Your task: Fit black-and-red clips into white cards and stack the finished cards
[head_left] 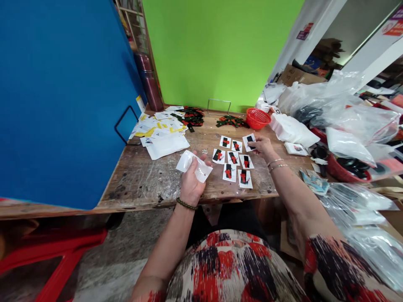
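A clear plastic bag (pixel 201 171) lies across the palm of my left hand (pixel 192 180), its thumb pressed on top. Over at the right, my right hand (pixel 262 147) has its fingertips closed on a white card (pixel 247 139) with a black piece on it. Several white cards (pixel 233 158), each carrying a black piece and a red piece, lie spread on the wooden table (pixel 135 174) beside and below that hand. Behind them sit a small pile of black and red pieces (pixel 231 121) and a larger one (pixel 192 116).
A red basket (pixel 258 118) stands at the back right. White and yellow papers (pixel 163 128) are heaped at the left, near a dark red bottle (pixel 151 86). Plastic bags (pixel 349 109) crowd the right side. Blue (pixel 63 96) and green (pixel 214 50) panels rise beyond the table.
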`<state>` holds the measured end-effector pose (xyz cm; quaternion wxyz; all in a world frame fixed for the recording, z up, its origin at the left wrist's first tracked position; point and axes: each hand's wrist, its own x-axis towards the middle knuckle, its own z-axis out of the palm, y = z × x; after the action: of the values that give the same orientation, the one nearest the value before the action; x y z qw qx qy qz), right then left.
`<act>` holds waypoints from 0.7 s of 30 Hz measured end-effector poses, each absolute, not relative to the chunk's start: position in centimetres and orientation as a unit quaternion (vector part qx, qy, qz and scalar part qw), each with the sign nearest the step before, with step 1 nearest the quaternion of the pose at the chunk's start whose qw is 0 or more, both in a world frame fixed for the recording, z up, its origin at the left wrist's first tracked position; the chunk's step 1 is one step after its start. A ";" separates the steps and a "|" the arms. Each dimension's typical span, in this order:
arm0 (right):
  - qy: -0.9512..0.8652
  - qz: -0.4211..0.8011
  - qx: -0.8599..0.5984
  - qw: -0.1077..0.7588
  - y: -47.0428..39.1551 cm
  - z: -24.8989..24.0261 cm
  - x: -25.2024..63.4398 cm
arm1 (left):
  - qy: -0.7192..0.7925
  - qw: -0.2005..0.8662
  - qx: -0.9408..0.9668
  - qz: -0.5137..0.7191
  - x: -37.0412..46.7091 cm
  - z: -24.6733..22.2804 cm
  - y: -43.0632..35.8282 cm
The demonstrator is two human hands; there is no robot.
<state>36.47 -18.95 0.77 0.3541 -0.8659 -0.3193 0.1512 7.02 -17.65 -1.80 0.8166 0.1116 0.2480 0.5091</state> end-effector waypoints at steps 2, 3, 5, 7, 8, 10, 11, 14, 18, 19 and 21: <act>-0.325 0.213 -0.828 0.404 -19.9 1.0 35.1 | 0.251 0.816 0.106 0.510 7.2 -1.8 -17.3; -0.325 0.253 -0.802 0.433 -20.4 1.1 34.6 | 0.252 0.816 0.104 0.510 7.2 -1.8 -17.2; -0.314 0.316 -0.759 0.475 -21.4 0.9 33.9 | 0.252 0.816 0.106 0.509 7.3 -1.8 -17.2; -0.298 0.326 -0.757 0.481 -22.1 0.7 34.0 | 0.254 0.815 0.107 0.509 7.2 -1.7 -17.3; -0.291 0.315 -0.767 0.476 -22.3 0.6 34.4 | 0.257 0.815 0.106 0.509 7.1 -1.7 -17.4; -0.280 0.290 -0.786 0.468 -22.4 0.5 35.6 | 0.266 0.814 0.104 0.506 7.0 -1.6 -17.4; -0.278 0.281 -0.794 0.462 -22.3 0.5 36.3 | 0.271 0.813 0.103 0.504 7.0 -1.6 -17.4; -0.282 0.258 -0.820 0.426 -21.7 0.4 38.2 | 0.280 0.813 0.103 0.500 7.2 -1.7 -17.3; -0.312 0.220 -0.856 0.349 -20.8 0.5 40.2 | 0.289 0.813 0.106 0.494 7.4 -1.8 -17.1; -0.319 0.201 -0.866 0.328 -20.6 0.5 40.8 | 0.292 0.811 0.108 0.495 7.4 -1.7 -17.1; -0.328 0.151 -0.886 0.291 -19.9 0.6 41.9 | 0.297 0.807 0.112 0.497 7.3 -1.7 -17.0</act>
<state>41.86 -19.89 0.56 0.2908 -0.8860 -0.3282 0.1509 7.26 -16.99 -1.69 0.8072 0.1119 0.2974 0.4975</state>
